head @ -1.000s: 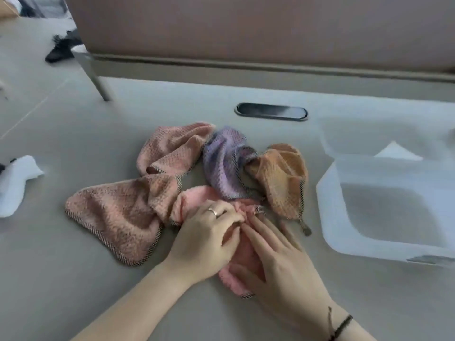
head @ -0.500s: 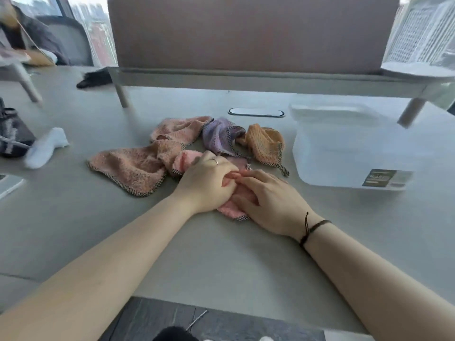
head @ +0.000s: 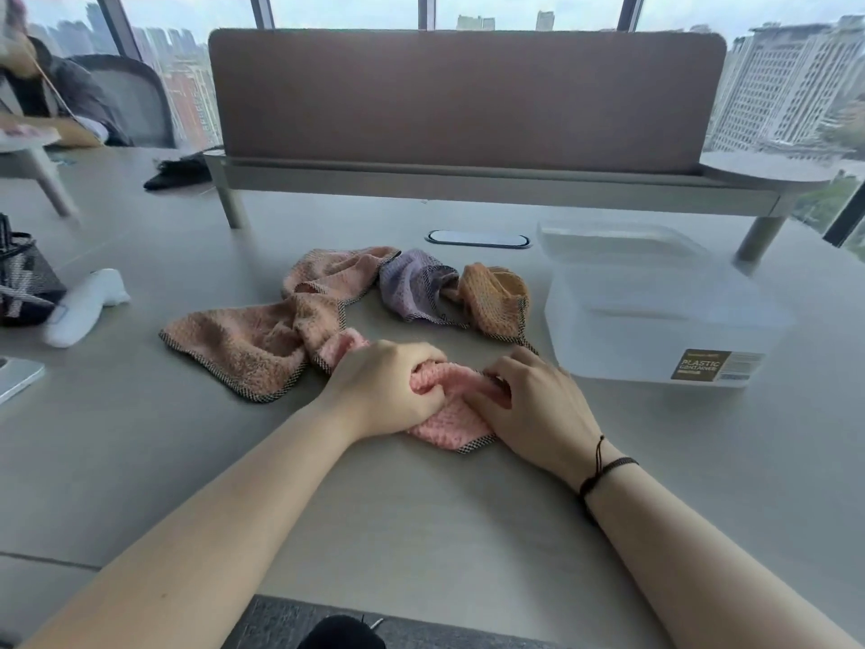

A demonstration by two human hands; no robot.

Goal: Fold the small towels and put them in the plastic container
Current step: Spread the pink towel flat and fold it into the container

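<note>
A bright pink small towel (head: 449,421) lies bunched on the table in front of me. My left hand (head: 388,391) grips its left part with curled fingers. My right hand (head: 529,400) pinches its right part, fingers bent into the cloth. Behind it lie a salmon towel (head: 252,339), a purple towel (head: 412,288) and an orange towel (head: 496,297), all crumpled and touching one another. The translucent plastic container (head: 655,320) with a brown label stands open at the right, just past the orange towel.
A padded divider on legs (head: 468,105) closes off the far side of the table. A cable slot (head: 477,238) lies behind the towels. At the left are a white bundle (head: 84,304), a dark bag (head: 23,283) and a phone's corner (head: 18,374). Another person sits far left.
The camera has tilted up and pulled back. Both hands have dragged the pink towel towards me and away from the pile, and their fingers have curled into the cloth.
</note>
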